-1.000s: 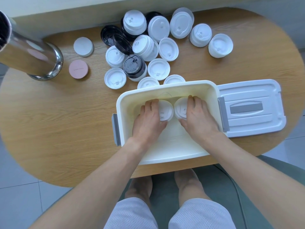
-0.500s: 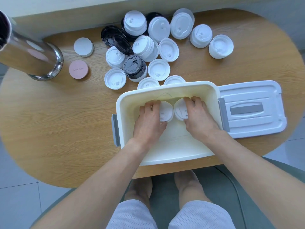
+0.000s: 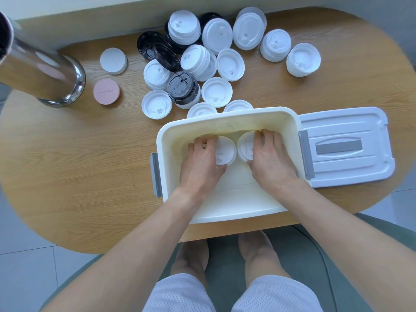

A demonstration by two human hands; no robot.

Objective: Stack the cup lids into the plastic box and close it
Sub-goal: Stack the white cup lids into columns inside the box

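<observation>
A cream plastic box (image 3: 171, 140) stands open at the table's near edge. Inside it lie two white cup lids side by side. My left hand (image 3: 201, 164) grips the left lid (image 3: 225, 152), fingers curled over its far rim and thumb at its near rim. My right hand (image 3: 269, 159) grips the right lid (image 3: 245, 146) the same way. The box's white cover (image 3: 346, 145) with a grey handle lies flat on the table just right of the box. Several white and black lids (image 3: 216, 92) lie scattered and stacked behind the box.
A tall shiny metal cylinder (image 3: 42, 70) stands at the far left. A pink disc (image 3: 106, 91) and a white disc (image 3: 113, 61) lie beside it. Grey latches (image 3: 156, 174) sit on both short sides of the box. The wooden table (image 3: 78, 165) is oval.
Both hands have slid slightly toward the box's far wall with their lids, and the fingers have curled more over the lids' far rims.
</observation>
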